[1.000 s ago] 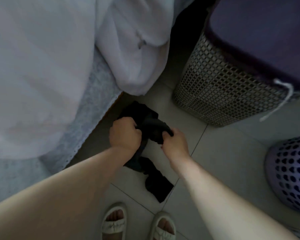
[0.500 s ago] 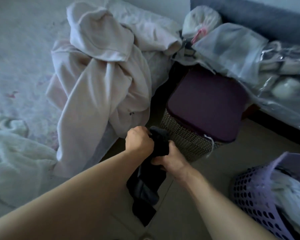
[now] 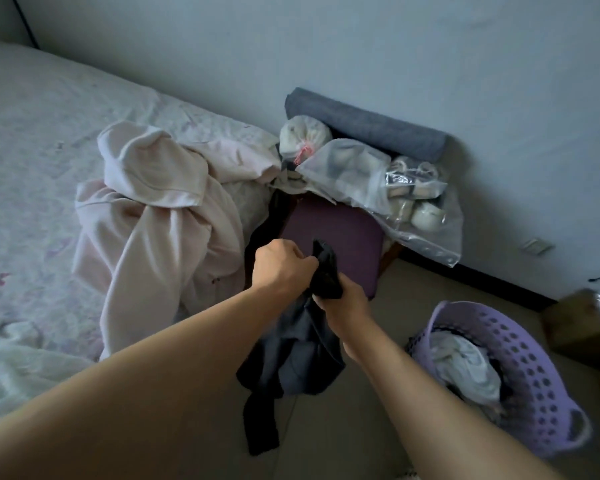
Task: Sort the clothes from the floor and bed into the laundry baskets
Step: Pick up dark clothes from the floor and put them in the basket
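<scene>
A dark garment (image 3: 293, 355) hangs in the air in front of me, gripped at its top by both hands. My left hand (image 3: 280, 265) is a closed fist on its upper left; my right hand (image 3: 343, 301) clutches a bunched fold just to the right. Behind them stands the hamper with the purple liner (image 3: 347, 233), beside the bed. The lavender perforated basket (image 3: 520, 372) sits on the floor at lower right, holding white and dark clothes. A pale pink garment (image 3: 153, 216) lies heaped on the bed's edge.
The bed (image 3: 49, 140) fills the left side, with a white cloth (image 3: 11, 362) at its near corner. Clear plastic bags of items (image 3: 395, 188) and a grey rolled cushion (image 3: 364, 124) sit behind the hamper against the wall. A brown box (image 3: 575, 323) stands at far right.
Both hands lifted the dark garment off the floor tiles and raised it up level with the hamper's top. My view rose from the floor to take in the bed and the wall.
</scene>
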Motion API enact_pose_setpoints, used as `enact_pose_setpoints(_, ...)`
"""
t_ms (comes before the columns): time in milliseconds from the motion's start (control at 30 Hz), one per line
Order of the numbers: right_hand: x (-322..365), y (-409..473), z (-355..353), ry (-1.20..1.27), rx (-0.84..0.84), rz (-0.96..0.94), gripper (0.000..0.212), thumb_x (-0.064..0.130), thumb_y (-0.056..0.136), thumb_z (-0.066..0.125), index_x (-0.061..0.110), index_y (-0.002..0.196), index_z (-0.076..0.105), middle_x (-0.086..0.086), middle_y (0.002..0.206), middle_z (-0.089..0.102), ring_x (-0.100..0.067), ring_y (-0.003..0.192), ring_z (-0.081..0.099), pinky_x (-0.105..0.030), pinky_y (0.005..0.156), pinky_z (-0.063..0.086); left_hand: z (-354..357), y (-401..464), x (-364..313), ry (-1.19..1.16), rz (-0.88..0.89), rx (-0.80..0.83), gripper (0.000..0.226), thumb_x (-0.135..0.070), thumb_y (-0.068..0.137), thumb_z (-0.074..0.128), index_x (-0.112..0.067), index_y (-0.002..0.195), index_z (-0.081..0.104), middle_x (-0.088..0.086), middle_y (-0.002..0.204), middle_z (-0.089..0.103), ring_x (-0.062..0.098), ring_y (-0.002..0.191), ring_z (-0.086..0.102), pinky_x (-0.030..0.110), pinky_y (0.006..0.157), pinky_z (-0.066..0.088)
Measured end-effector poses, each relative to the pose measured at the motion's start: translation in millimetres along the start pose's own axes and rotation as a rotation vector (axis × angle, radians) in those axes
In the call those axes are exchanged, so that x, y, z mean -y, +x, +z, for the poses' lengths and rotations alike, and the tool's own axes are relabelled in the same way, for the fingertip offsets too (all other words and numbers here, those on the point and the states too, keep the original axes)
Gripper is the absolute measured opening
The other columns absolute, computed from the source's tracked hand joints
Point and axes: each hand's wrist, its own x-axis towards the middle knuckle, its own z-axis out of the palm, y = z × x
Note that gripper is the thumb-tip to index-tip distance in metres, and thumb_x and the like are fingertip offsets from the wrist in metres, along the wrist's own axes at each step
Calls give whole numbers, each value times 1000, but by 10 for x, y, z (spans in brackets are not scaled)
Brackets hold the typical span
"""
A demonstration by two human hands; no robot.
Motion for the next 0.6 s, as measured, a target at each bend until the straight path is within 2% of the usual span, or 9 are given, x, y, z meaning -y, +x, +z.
enact_pose_setpoints(100, 191, -171, -247, 95, -50, -3, 24, 9, 88, 61, 20, 109, 64, -3, 100, 67, -22, 98, 63, -35, 82, 50, -128, -161, -213, -33, 41, 63, 22, -32, 89, 54, -16, 85, 68, 11, 92, 72, 26, 89, 67, 32, 78, 55)
enact_pose_setpoints(167, 352, -302, -444, 235, -103, 15, 19, 7, 88, 60, 21, 102, 60, -2, 92, 65, -20, 90, 62, -30, 75, 49, -205, -248, -356, -23, 87, 113, 23, -26, 91, 51, -16, 98, 70, 11, 101, 71, 29, 98, 65, 32, 82, 52)
enact_pose_setpoints(200, 427, -353, -534, 297, -137, 33, 17, 7, 88, 60, 19, 100, 57, -3, 90, 64, -20, 87, 61, -31, 75, 50, -240, -291, -424, 10, 127, 136, 24, -20, 89, 51, -19, 105, 70, 8, 106, 70, 27, 102, 63, 30, 85, 49)
enact_pose_setpoints(267, 592, -449, -743, 418, -215, 71, 16, 10, 87, 63, 13, 101, 55, -10, 95, 65, -26, 89, 63, -39, 86, 53, -282, -388, -548, 101, 205, 188, 35, -14, 83, 57, -23, 116, 65, 1, 117, 67, 21, 112, 61, 27, 92, 46)
enact_pose_setpoints(367, 812, -595, -1066, 640, -270, 80, 18, 9, 88, 62, 8, 105, 58, -21, 104, 66, -33, 94, 64, -53, 91, 52, -294, -545, -673, 183, 268, 319, 68, -9, 72, 69, -24, 135, 48, 1, 129, 59, 22, 119, 56, 27, 97, 45)
enact_pose_setpoints(433, 943, -732, -1338, 744, -276, 85, 9, 6, 91, 58, 5, 100, 59, -22, 103, 66, -33, 93, 64, -50, 88, 52, -275, -688, -787, 223, 312, 421, 96, -9, 62, 78, -26, 145, 32, 3, 136, 50, 26, 123, 51, 31, 101, 45)
enact_pose_setpoints(500, 1033, -818, -1561, 829, -275, 79, 17, 5, 93, 54, -1, 108, 60, -24, 109, 65, -31, 90, 63, -44, 84, 52, -237, -803, -912, 275, 375, 477, 117, -15, 52, 84, -28, 149, 20, 2, 142, 44, 29, 128, 46, 40, 106, 42)
enact_pose_setpoints(533, 1059, -871, -1675, 856, -287, 76, 25, 5, 94, 53, -3, 117, 59, -25, 115, 64, -31, 91, 63, -43, 83, 52, -196, -883, -1008, 298, 404, 493, 116, -15, 53, 85, -28, 148, 20, 2, 140, 45, 30, 127, 46, 42, 106, 41)
enact_pose_setpoints(600, 1077, -976, -1905, 914, -325, 77, 31, 6, 95, 50, -2, 124, 55, -21, 120, 62, -30, 95, 61, -41, 81, 52, -87, -1025, -1193, 256, 440, 504, 97, -13, 60, 84, -25, 140, 32, 7, 130, 55, 33, 121, 52, 43, 101, 45)
